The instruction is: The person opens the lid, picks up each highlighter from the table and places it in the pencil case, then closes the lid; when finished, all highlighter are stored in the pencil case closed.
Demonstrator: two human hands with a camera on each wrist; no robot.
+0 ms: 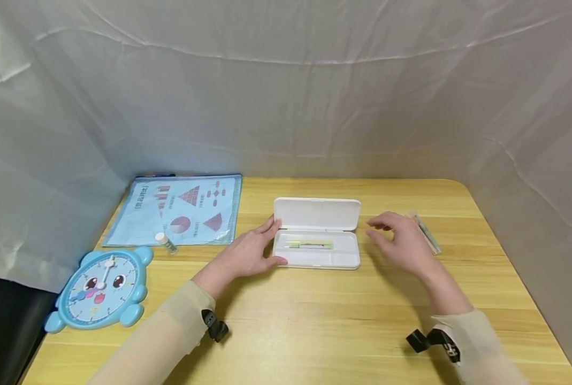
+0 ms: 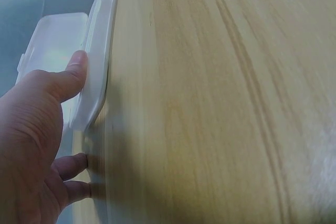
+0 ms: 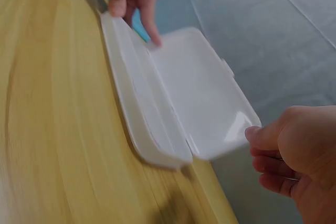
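Note:
A white pencil case [image 1: 316, 214] lies on the table with its lid raised toward the back. Inside its tray is a slim yellow-green pen [image 1: 310, 245]. My left hand [image 1: 247, 254] holds the left end of the case, thumb at the front corner and index finger by the hinge; in the left wrist view the thumb [image 2: 77, 69] presses on its side. Just right of the case is my right hand [image 1: 401, 243], fingers loosely bent and nothing between them. Its thumb overlaps the lid's corner in the right wrist view. Slim pens [image 1: 426, 233] lie partly hidden behind that hand.
A blue patterned document pouch [image 1: 180, 211] lies at the back left. Beside it stands a small white-capped bottle [image 1: 166, 242], and in front is a blue toy clock [image 1: 104, 289]. Grey cloth [image 1: 314, 107] hangs behind the wooden table [image 1: 305, 331].

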